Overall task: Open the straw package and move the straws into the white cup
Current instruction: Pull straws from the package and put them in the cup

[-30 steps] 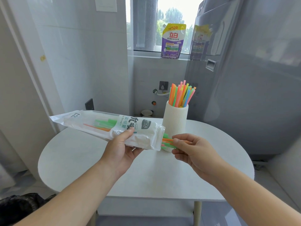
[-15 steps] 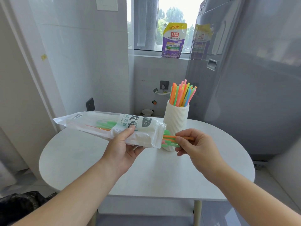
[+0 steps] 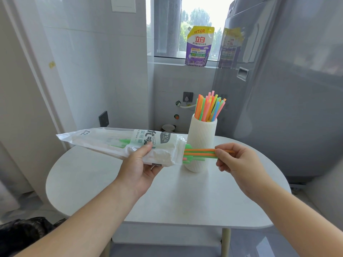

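Since the frame a second ago: the right hand [image 3: 239,164] has drawn away from the bag mouth toward 3 o'clock, and more length of the pinched straws [image 3: 199,153] now shows outside the straw bag [image 3: 118,143]. The bag itself has barely shifted.

Right hand: thumb and fingers closed on a few orange and green straws, held level, crossing in front of the white cup [image 3: 201,143]. Their left ends are still inside the open mouth of the bag.

Left hand [image 3: 141,167]: closed around the bag near its open end, thumb on top over the printed label. Bag is held above the table [image 3: 92,182], long axis running from 9 o'clock to 3 o'clock, sealed end at 9. Some green straws show through the clear plastic.

White cup: upright on the table at 12 o'clock from the hands, ribbed wall, holding a bunch of coloured straws [image 3: 209,106] standing up and fanning out above the rim.

Purple detergent pouch [image 3: 199,46] on the window sill at 12 o'clock, well behind the cup.
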Tool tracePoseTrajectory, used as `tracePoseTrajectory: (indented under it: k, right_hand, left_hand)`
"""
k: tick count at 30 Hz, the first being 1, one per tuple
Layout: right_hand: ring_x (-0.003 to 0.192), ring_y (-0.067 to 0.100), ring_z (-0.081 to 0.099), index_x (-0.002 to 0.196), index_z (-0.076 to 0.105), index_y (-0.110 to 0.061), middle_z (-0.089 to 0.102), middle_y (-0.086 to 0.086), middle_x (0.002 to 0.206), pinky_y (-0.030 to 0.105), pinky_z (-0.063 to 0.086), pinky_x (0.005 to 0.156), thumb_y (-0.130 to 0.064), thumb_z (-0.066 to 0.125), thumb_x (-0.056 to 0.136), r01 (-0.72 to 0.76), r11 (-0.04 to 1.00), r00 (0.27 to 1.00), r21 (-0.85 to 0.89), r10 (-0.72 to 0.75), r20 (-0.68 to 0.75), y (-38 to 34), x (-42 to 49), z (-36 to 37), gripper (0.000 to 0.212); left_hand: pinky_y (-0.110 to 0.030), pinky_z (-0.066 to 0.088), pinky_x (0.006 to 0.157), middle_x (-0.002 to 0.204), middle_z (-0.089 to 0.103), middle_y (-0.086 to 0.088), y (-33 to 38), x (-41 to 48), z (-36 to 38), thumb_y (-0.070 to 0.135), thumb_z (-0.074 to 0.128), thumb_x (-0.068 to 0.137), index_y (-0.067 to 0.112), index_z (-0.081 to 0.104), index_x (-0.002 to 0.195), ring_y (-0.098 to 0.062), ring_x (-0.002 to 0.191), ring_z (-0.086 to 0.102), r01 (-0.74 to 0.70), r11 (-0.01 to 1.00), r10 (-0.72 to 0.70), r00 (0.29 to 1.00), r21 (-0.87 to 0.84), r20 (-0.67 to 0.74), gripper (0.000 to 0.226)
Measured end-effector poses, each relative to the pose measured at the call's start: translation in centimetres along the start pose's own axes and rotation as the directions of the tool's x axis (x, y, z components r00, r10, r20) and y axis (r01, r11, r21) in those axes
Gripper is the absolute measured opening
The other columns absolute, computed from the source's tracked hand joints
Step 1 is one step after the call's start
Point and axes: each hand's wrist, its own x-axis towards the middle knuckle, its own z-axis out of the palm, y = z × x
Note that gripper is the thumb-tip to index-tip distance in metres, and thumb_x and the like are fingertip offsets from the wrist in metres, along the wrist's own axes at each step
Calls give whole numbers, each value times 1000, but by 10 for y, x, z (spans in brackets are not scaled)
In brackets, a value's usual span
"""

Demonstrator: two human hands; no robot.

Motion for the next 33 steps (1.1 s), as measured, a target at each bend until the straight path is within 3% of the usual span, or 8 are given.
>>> tracePoseTrajectory:
  k: [3,7,10,15,24,28,33]
  right_hand:
    - [60,18,59,91,73,-4,66,10,66,29,51,62,-4,65,94,-96,989,995,115,96,-1,3,2,-1,9]
    - [60,16,57,91,70,-5,61,7,70,24,52,57,-10,69,90,-199,924,980,327,191,55,3,2,4,5]
    - [61,13,57,93,67,-7,62,3,68,19,54,55,-14,73,83,-263,827,963,497,257,82,1,1,8,13]
    - [64,8,57,90,67,-6,65,1,74,14,54,58,-9,71,81,-341,631,938,697,279,206,-3,-7,22,10]
    - [67,9,59,100,72,-2,69,5,84,17,51,57,-17,66,89,-273,627,960,730,226,164,-4,-4,47,20]
    - [66,9,52,99,70,-6,59,2,77,22,48,66,-22,61,96,-196,736,977,648,201,68,0,0,50,18]
    - [77,10,70,98,70,-8,75,-1,81,27,53,80,-25,58,100,-82,840,987,536,142,-72,-5,5,39,21]
  left_hand:
    - [-31,61,53,86,78,-3,0,-1,-1,10,65,96,15,66,115,-16,69,76,0,1000,0,1000,4,6,20]
    - [-31,62,55,87,78,-3,1,-1,-1,9,64,96,14,66,116,-16,70,76,5,1000,-5,1000,-2,9,20]
    - [-31,62,56,86,78,-3,2,-2,-1,9,64,96,13,67,112,-16,70,76,15,1000,-15,1000,-16,8,17]
    - [-33,64,59,85,79,-3,0,-5,2,8,63,96,13,68,107,-16,70,76,31,999,-30,999,-29,17,13]
    - [-33,64,59,83,80,-4,2,-9,4,7,62,97,13,67,108,-17,69,77,58,996,-56,998,-68,27,14]
    - [-31,62,53,79,79,-4,0,-10,5,8,62,97,12,67,105,-16,65,76,75,995,-74,997,-71,18,10]
    - [-31,61,51,77,78,-4,1,-6,3,10,64,96,12,67,104,-17,63,75,78,992,-80,997,-103,-16,8]
